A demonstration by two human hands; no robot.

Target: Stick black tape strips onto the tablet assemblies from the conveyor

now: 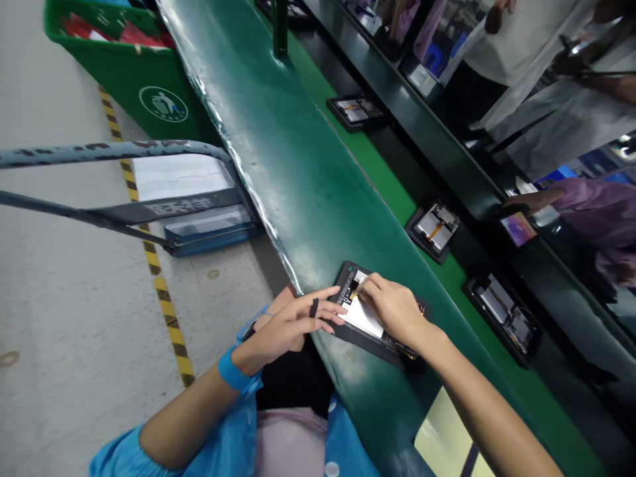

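At the near edge of the table [278,132], an opened device [366,319] lies in its dark frame, with both hands on it. The left hand [291,324] is spread flat. Its grip is open and holds nothing, and its fingertips steady the device's near side. One finger wears a black band [314,307], and a blue wrist strap [231,371] circles the forearm. The right hand [392,308] arches over the white inner panel, fingers curled, with the tips meeting at the device's far corner beside a small dark-and-yellow part. Whether that grip has pinched anything cannot be told.

Judged from this pose, the work is fine seating at that corner. It would go best with the left hand kept as a brace so the frame cannot slide on the sloped, glossy surface. The right fingertips should press straight down and lightly, clear of the exposed parts.

Beyond the table runs a bright green belt [377,165] carrying three more opened devices [356,111], [434,228], [503,317], well apart. Across it, other people stand or reach in, among them a purple sleeve [591,205] and a white coat [536,46].

To the left is a grey floor [59,265] with a yellow-black striped line [149,255], a grey cart rail [99,154] and a green bin [149,86].
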